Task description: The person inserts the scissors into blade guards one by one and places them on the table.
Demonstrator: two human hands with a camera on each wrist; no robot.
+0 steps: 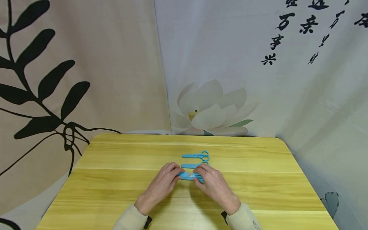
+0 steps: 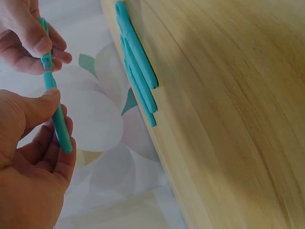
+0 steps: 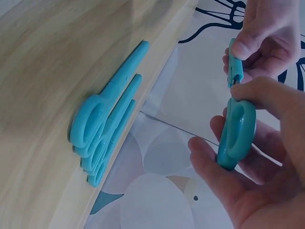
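Note:
In front of me my left hand (image 1: 164, 179) pinches a blue blade cover (image 2: 61, 125) between thumb and fingers. My right hand (image 1: 214, 182) grips a pair of blue-handled scissors (image 3: 238, 129) by the handle loops. The blade points into the cover, and a short bit of metal shows between cover and handles. Both pieces are held above the table, in line with each other. Beyond the hands lie more covered scissors (image 1: 198, 156), side by side; the wrist views show three pairs. My hands partly hide the nearer ones in the head view.
The wood-grain table (image 1: 115, 188) has its far edge against a hanging cloth (image 1: 115, 64) printed with leaves, a lotus flower and black characters. The scissors on the table lie in a row towards that edge, handles to the right.

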